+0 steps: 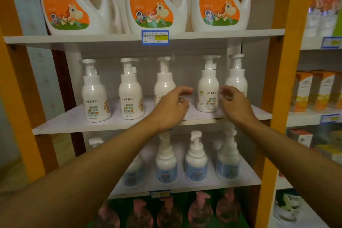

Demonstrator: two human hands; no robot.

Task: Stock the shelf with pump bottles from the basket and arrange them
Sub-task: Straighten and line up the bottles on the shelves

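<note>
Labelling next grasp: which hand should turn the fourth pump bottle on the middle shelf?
Probably right. The right hand is open beside the fourth pump bottle; the left hand sits before the third bottle.

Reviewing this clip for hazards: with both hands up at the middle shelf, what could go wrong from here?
The left hand covers the lower part of the third pump bottle; a nudge might tip it. The right hand reaches between the fourth pump bottle and the fifth pump bottle, so it could knock either over.

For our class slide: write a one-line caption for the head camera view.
Both hands, left hand and right hand, open either side of a pump bottle on the middle shelf.
</note>
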